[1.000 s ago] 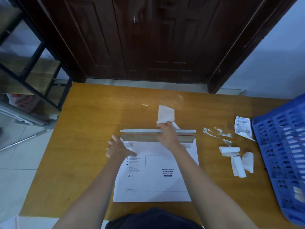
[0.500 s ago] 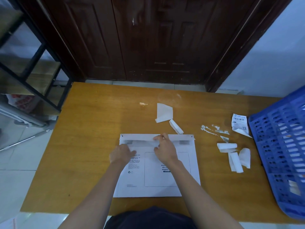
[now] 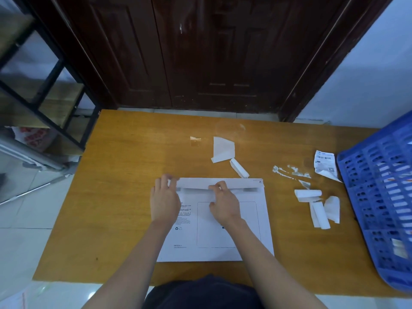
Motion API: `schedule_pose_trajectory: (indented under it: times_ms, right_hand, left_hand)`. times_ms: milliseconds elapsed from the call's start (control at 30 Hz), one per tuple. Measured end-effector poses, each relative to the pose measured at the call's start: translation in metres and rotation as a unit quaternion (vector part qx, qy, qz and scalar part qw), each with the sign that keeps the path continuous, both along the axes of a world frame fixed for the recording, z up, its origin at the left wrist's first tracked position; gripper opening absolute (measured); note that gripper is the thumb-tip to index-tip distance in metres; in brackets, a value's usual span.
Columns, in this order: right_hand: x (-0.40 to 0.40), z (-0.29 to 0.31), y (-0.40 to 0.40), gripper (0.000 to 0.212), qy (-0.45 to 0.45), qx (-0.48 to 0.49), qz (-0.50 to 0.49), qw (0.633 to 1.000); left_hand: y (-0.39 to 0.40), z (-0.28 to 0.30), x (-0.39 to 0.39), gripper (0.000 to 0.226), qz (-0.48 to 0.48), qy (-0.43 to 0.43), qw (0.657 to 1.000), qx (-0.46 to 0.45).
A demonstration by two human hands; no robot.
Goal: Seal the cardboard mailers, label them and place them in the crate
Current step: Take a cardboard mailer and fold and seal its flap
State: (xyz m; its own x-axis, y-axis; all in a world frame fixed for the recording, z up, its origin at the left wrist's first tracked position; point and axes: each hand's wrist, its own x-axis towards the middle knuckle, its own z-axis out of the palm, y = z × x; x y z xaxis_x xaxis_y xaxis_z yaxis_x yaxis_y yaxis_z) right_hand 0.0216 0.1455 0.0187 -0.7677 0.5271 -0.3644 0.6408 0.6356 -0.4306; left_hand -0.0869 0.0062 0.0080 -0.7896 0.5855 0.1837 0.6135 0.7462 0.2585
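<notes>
White cardboard mailer [image 3: 225,233] lies flat on the wooden table [image 3: 124,197] in front of the person, its top flap [image 3: 236,183] folded down. The left hand [image 3: 165,201] presses loosely curved fingers on the flap's left end, and the right hand [image 3: 224,206] pinches the flap edge mid-span. It looks light, stiff and thin, probably best lifted by opposite side edges.
</notes>
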Motion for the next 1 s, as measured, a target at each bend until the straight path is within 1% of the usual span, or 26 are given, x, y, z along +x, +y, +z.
schedule_pose_trajectory:
  times_ms: [67,233,333,467,533,633,700,767,800,833,867,900,933,967,1000]
  right_hand:
    - [0.001,-0.001,-0.002,0.051,0.003,0.008,0.002,1.000]
    - [0.006,-0.002,-0.005,0.052,0.004,0.011,0.011,1.000]
    - [0.009,-0.003,-0.007,0.054,0.004,-0.001,0.014,1.000]
    - [0.011,-0.004,-0.006,0.055,0.012,-0.017,0.007,1.000]
    - [0.011,-0.004,-0.005,0.055,0.015,-0.022,0.008,1.000]
    - [0.011,-0.003,-0.004,0.056,0.009,-0.029,0.010,0.999]
    - [0.012,-0.004,-0.004,0.058,0.007,-0.045,0.001,0.999]
    - [0.012,-0.007,-0.001,0.055,0.027,-0.094,-0.034,0.995]
    - [0.011,-0.007,0.000,0.051,0.061,-0.134,-0.075,0.986]
    - [0.011,-0.006,0.001,0.045,0.111,-0.179,-0.134,0.968]
    - [0.011,-0.004,0.003,0.039,0.166,-0.209,-0.201,0.942]
    - [0.013,0.000,0.006,0.034,0.215,-0.206,-0.262,0.918]
    - [0.017,0.003,0.010,0.031,0.241,-0.160,-0.301,0.909]
    - [0.022,0.006,0.014,0.031,0.241,-0.073,-0.311,0.916]
    - [0.028,0.007,0.019,0.033,0.223,0.032,-0.293,0.929]
  left_hand:
    - [-0.003,-0.007,0.004,0.050,-0.022,0.021,0.999,-0.034]
    - [-0.008,-0.021,0.021,0.047,-0.041,-0.040,0.994,-0.096]
    - [-0.006,-0.021,0.023,0.036,-0.042,-0.054,0.990,-0.127]
    - [-0.010,-0.018,0.011,0.025,-0.035,-0.074,0.991,-0.101]
    - [-0.016,-0.017,0.013,0.030,-0.021,-0.084,0.992,-0.094]
    - [-0.022,-0.018,0.026,0.043,-0.011,-0.114,0.986,-0.120]
    - [-0.016,-0.016,0.022,0.039,0.017,-0.137,0.984,-0.114]
    - [-0.003,-0.007,0.008,0.030,0.065,-0.145,0.982,-0.105]
    - [0.003,-0.001,0.000,0.029,0.086,-0.146,0.979,-0.115]
    - [0.009,0.004,-0.007,0.028,0.103,-0.148,0.976,-0.125]
    - [0.014,0.007,-0.011,0.026,0.117,-0.148,0.974,-0.124]
    - [0.020,0.009,-0.011,0.023,0.120,-0.143,0.976,-0.112]
    - [0.026,0.010,-0.008,0.022,0.104,-0.133,0.981,-0.094]
    - [0.032,0.012,-0.001,0.025,0.061,-0.115,0.989,-0.076]
    - [0.038,0.011,0.007,0.032,0.001,-0.100,0.993,-0.061]
